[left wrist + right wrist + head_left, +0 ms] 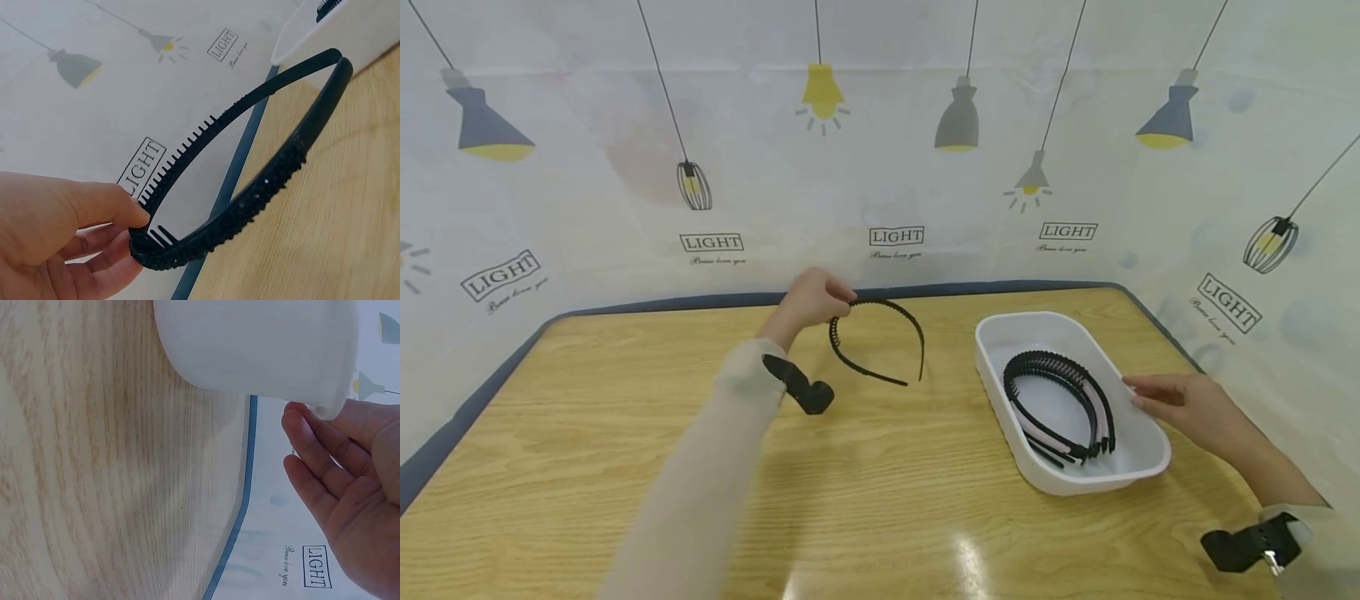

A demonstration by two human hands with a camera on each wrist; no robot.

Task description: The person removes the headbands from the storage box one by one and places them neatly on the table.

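Observation:
My left hand (811, 302) pinches a black toothed headband (916, 323) near the top of its arch, over the back of the table. In the left wrist view the thumb and fingers hold the headband (247, 199), whose outer side has a bumpy, dark sparkling trim and whose two ends point away from the hand. At the right, my right hand (1195, 410) holds the rim of a white plastic basin (1138, 462). Fingertips (299, 425) lie under the rim in the right wrist view. Several more black headbands (1047, 363) lie bunched inside the basin.
Everything stands on a wood-grain table (880, 467). A pale cloth backdrop (880, 183) printed with lamps rises behind and along both sides, with a dark blue band (737, 300) where it meets the tabletop.

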